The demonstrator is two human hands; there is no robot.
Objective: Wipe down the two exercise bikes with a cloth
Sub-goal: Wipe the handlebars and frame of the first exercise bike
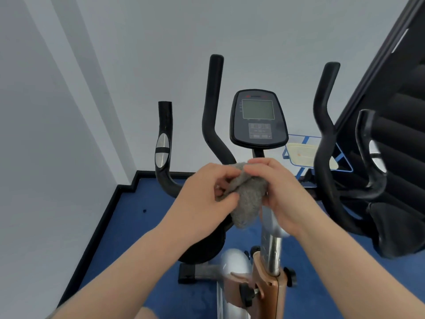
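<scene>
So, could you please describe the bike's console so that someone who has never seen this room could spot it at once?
Start at the pale grey wall behind the exercise bike. Between the two tall black curved handlebars a dark oval console sits on a short black stem, just above the hands holding the grey cloth. It alone has a greyish rectangular screen with buttons beneath.

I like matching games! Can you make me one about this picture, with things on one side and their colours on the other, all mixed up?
Things:
1. cloth
2. floor
3. handlebar
4. seat-post clamp

Colours:
A. black
B. copper-brown
C. grey
D. blue

Pairs: 1-C, 2-D, 3-A, 4-B. The left hand and the right hand both hold the grey cloth in front of the bike's console.
</scene>
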